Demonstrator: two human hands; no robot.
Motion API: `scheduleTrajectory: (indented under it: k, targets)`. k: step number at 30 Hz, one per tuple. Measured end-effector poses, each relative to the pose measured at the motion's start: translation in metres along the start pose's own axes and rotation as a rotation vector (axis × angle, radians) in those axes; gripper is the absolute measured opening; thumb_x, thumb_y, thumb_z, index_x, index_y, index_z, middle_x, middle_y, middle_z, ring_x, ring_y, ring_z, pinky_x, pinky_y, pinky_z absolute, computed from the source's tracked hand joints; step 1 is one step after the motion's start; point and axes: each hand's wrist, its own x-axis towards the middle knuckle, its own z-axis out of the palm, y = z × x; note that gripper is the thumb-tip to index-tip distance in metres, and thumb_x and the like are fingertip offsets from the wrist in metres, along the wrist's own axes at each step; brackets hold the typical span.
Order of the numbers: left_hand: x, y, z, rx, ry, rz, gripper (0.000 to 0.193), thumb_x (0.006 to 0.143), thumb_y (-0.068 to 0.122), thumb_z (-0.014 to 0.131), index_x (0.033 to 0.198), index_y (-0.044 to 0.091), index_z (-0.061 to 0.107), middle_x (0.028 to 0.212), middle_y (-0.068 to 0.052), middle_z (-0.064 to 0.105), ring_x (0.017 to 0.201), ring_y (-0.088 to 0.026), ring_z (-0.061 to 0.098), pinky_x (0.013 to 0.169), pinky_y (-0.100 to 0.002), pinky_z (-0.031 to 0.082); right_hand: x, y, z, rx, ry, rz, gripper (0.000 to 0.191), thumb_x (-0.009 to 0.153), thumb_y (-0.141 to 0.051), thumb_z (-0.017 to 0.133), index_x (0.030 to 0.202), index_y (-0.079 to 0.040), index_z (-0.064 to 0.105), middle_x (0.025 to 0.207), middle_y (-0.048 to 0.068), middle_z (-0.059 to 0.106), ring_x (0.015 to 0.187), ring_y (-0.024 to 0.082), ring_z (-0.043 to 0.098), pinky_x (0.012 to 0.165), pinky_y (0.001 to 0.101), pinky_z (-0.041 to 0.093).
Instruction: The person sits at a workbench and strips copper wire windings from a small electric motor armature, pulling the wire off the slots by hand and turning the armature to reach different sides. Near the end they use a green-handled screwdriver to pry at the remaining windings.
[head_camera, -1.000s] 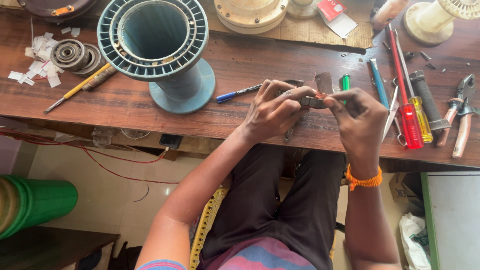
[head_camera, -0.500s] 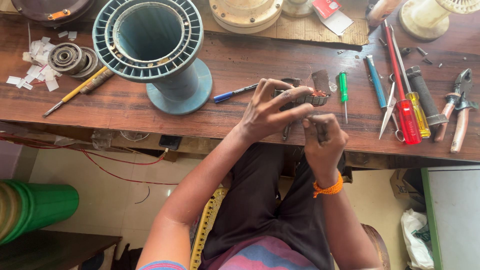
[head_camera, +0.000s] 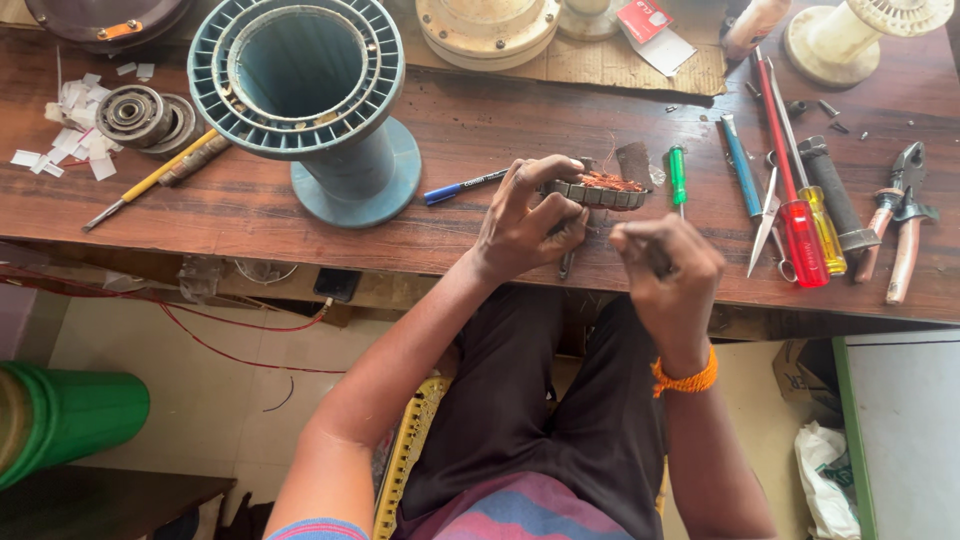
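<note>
Along the left end of the dark wooden workbench (head_camera: 250, 215) lie scraps of white paper (head_camera: 75, 140), and just beside them a round grey metal bearing housing (head_camera: 140, 115) and a yellow-handled screwdriver (head_camera: 150, 180) lying aslant towards the front edge. Near the middle of the bench stands a large teal plastic winding spool (head_camera: 310, 100), upright on its flange, with a blue pen (head_camera: 460, 187) just to its right.

The left hand (head_camera: 525, 220) rests on the bench near the front edge, its fingers curled around the left end of a small grey slotted stator core with copper-coloured wire winding (head_camera: 600, 190), holding it on the wood. The right hand (head_camera: 665, 265) is just off the core's right end, over the front edge, closed into a loose fist with thumb and fingertips pinched together; what they pinch is too small to tell, perhaps a strand of wire or a thin tool.

Further right lie a green-handled screwdriver (head_camera: 679, 175), a blue pen-shaped tool (head_camera: 742, 165), a pair of scissors (head_camera: 768, 215), a red-handled screwdriver (head_camera: 795, 190) and, at the right end, red-handled pliers (head_camera: 900, 215).

By the look of it, the step in hand is working the winding into the core's slots. The next move would call for a steady left grip on the core and a fine, well-aimed pull or tuck from the right fingertips, gentle enough not to nick the thin wire.
</note>
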Motion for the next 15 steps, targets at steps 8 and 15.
scheduleTrajectory:
  k: [8,15]
  targets:
    - [0.002,0.005,0.0,-0.022,0.013,-0.069,0.021,0.084,0.008,0.084,0.09,0.006,0.064,0.138,-0.012,0.051,0.116,-0.026,0.062,0.097,-0.043,0.055,0.063,-0.004,0.009,0.026,-0.085,0.016,0.009,0.1,-0.008,0.078,0.099,0.0,0.073,0.082,0.01,0.074,0.071,0.009,0.069,0.063,0.0266,0.05]
    - [0.005,0.003,-0.003,0.016,-0.05,-0.019,0.026,0.085,0.01,0.084,0.091,0.006,0.059,0.139,-0.01,0.054,0.113,-0.024,0.062,0.098,-0.043,0.052,0.076,0.011,0.016,0.004,-0.176,0.13,0.007,0.1,-0.008,0.077,0.1,-0.001,0.074,0.081,0.007,0.073,0.069,0.008,0.066,0.061,0.0264,0.049]
